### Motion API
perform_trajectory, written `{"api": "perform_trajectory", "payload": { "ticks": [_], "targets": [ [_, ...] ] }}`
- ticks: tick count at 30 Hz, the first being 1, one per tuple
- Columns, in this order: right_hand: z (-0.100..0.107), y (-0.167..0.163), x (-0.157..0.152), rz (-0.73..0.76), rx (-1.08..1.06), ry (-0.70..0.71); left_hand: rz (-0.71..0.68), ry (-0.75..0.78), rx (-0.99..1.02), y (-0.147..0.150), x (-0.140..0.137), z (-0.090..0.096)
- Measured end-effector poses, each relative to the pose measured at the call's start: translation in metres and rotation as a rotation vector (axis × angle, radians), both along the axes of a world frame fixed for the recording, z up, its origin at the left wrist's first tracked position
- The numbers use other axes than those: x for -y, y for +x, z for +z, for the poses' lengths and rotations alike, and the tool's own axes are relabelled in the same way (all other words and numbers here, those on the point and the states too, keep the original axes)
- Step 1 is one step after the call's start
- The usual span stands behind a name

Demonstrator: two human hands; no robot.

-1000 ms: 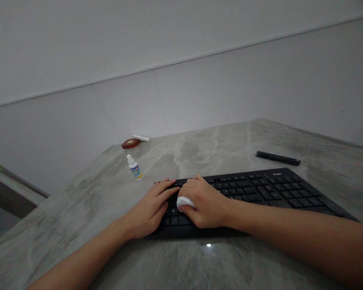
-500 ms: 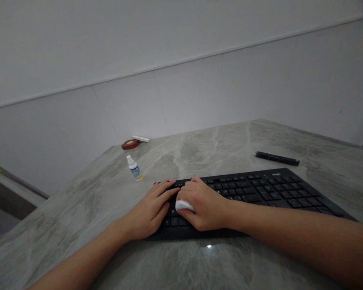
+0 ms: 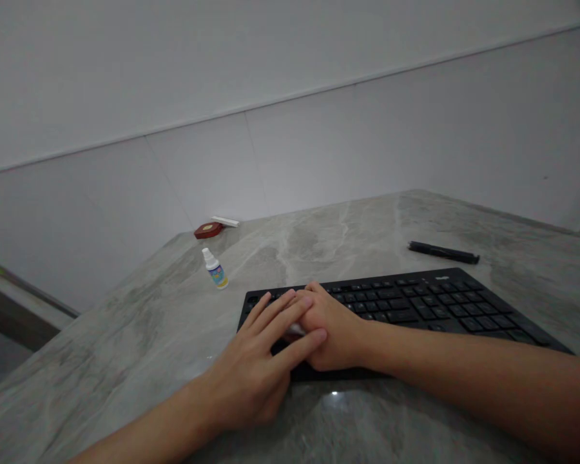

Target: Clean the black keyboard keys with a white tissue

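Observation:
Over the left part of a black keyboard (image 3: 391, 303), my right hand (image 3: 336, 328) is closed around a small white wad (image 3: 296, 330). Only a bit of the wad shows between the fingers, and I cannot make out whether it is tissue or cloth. My left hand (image 3: 261, 361) has its fingers stretched out and spread. Its fingertips overlap the fingers of my right hand, beside the wad, and they partly cover it. I see nothing gripped in the left hand.
On the grey marbled table (image 3: 309, 245) a small white spray bottle (image 3: 216, 269) with a colourful label stands left of the keyboard. Behind it lie a reddish-brown case (image 3: 207, 230) and a white strip (image 3: 225, 221). A black pen (image 3: 443, 252) lies beyond the keyboard, before the wall (image 3: 319, 148).
My left hand has come off the keyboard's left end, moving toward me and right, onto the fingers of my right hand. The right hand stays in place with the wad, now more hidden.

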State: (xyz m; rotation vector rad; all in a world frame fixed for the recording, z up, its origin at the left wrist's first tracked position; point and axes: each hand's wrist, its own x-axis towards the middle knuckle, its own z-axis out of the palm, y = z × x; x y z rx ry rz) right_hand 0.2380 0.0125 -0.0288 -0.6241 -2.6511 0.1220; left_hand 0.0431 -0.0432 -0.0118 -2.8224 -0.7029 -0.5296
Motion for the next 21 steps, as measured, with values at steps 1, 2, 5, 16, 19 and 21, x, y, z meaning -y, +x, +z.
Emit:
{"api": "perform_trajectory", "payload": {
  "ticks": [1,2,5,16,19,21],
  "targets": [
    [-0.0005,-0.0001,-0.0003,-0.002,-0.003,0.003,0.013,-0.007,-0.007,0.0007,0.0000,-0.0001],
    [-0.0012,-0.0004,-0.0007,-0.005,-0.005,0.007,0.026,-0.011,-0.010,0.0012,-0.0003,-0.0003],
    [-0.0034,-0.0016,-0.0016,-0.011,-0.009,0.032,0.029,0.001,-0.004,0.0014,-0.0023,-0.0007],
    [-0.0019,-0.0027,-0.0019,-0.059,0.012,0.036,0.066,0.086,-0.001,-0.0031,-0.0067,0.0009],
    [0.0002,-0.0035,-0.0008,-0.077,-0.014,0.002,0.103,0.124,-0.019,-0.0030,-0.0067,0.0015],
    [0.0018,-0.0039,0.0002,-0.094,-0.031,-0.015,0.128,0.148,-0.021,-0.0035,-0.0078,0.0018]
  ]
}}
